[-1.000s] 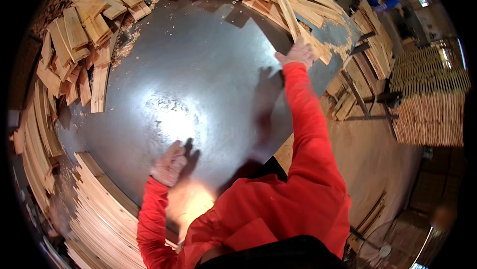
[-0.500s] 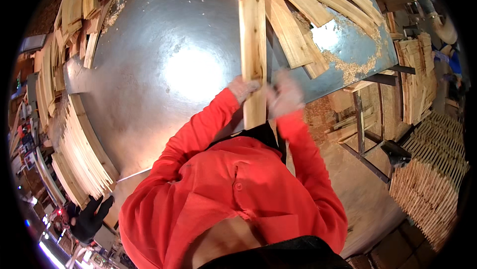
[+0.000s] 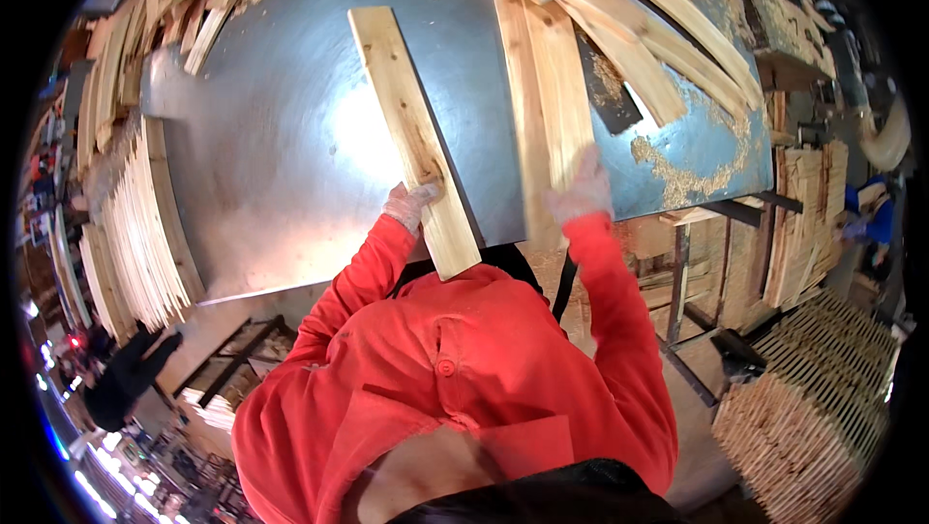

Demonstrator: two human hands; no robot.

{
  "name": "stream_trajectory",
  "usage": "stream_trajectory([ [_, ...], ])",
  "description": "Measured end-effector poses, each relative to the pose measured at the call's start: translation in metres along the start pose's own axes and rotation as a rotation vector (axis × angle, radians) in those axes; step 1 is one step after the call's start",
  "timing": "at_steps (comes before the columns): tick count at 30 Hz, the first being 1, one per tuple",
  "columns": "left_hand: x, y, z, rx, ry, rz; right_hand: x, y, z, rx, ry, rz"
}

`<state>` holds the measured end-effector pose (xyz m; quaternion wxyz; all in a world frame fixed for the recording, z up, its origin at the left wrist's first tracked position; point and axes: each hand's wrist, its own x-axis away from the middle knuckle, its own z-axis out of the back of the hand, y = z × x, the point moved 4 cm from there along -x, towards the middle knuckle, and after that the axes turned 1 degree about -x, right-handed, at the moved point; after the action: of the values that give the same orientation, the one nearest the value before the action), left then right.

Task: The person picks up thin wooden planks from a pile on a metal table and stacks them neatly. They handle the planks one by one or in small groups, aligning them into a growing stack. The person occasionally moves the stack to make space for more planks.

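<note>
A pale wooden board (image 3: 402,98) with knots slants over the metal table, its near end by my red shirt. My left hand (image 3: 411,206), in a whitish glove, is closed on this board's left edge near that end, thumb on top. To the right, my right hand (image 3: 584,187), likewise gloved, is closed at the edge of a second wooden board (image 3: 559,89). Another narrow board (image 3: 523,98) lies alongside it on the left. The lower ends of these two are blurred, and my right fingertips are partly hidden.
Loose boards (image 3: 668,35) overlap at the table's far right, beside wood shavings (image 3: 687,176). The metal table (image 3: 261,156) has stacked slats (image 3: 145,224) at its left edge. A big slat stack (image 3: 813,398) stands at lower right. Another person (image 3: 126,379) in dark clothes is at lower left.
My left hand has moved left with its board, which now slants. My right hand has moved right, from beside that board to another one. The view has shifted slightly.
</note>
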<state>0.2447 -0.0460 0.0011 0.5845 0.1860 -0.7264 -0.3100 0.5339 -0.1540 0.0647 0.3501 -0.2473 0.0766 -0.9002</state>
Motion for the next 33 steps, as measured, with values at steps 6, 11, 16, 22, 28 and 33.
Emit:
stream_trajectory([
  [6,-0.015,-0.008,0.009,0.064,0.032,-0.087,0.083,0.010,0.037,-0.085,-0.112,0.001],
  [11,-0.014,0.000,0.028,0.175,-0.070,0.001,0.141,-0.017,0.063,-0.467,-0.299,0.305],
  [16,-0.063,-0.064,0.028,0.216,-0.180,-0.176,0.120,-0.129,-0.023,-0.052,-0.402,0.528],
  [22,-0.037,-0.014,0.061,-0.003,-0.173,-0.005,0.044,-0.109,-0.096,0.255,0.241,0.064],
  [28,-0.028,0.012,0.116,-0.425,0.138,-0.019,0.020,-0.125,-0.142,-0.496,0.112,0.021],
  [33,-0.028,0.036,0.089,-0.177,0.134,-0.364,0.039,-0.223,-0.159,-0.603,-0.354,0.597],
])
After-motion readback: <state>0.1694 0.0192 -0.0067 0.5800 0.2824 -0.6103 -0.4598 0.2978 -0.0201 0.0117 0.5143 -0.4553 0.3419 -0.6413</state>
